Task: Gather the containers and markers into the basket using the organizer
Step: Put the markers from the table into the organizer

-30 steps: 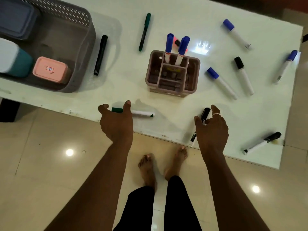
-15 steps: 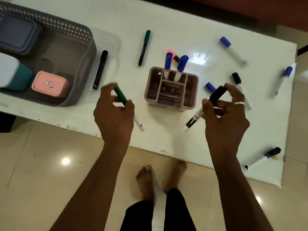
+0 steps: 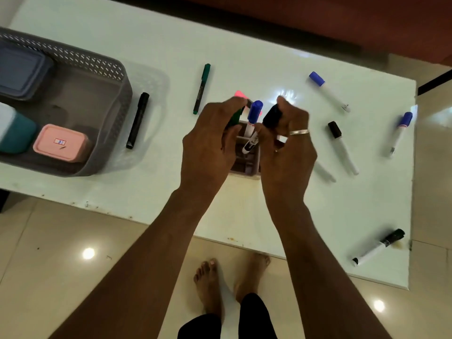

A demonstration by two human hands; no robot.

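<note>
I am in the middle of loading the mauve plastic desk organizer, which stands on the white table and is mostly hidden under my hands. My left hand has its fingers curled round a green-capped marker, and my right hand pinches a white marker with a black cap, its labelled end angled down toward the compartments. Between them a blue-capped marker already stands upright in the organizer. I cannot tell whether either tip has entered a slot yet, since my knuckles cover the openings. The grey perforated plastic basket sits well to the left and holds a pink lidded box, a teal container and a dark blue lidded container, so I judge the containers gathered and the markers the remaining work. Next I should steer both barrels into free compartments without knocking the upright marker, then let go. After that, the loose markers wait: a black one just beside the basket, a slim green pen, and several scattered to my right.
</note>
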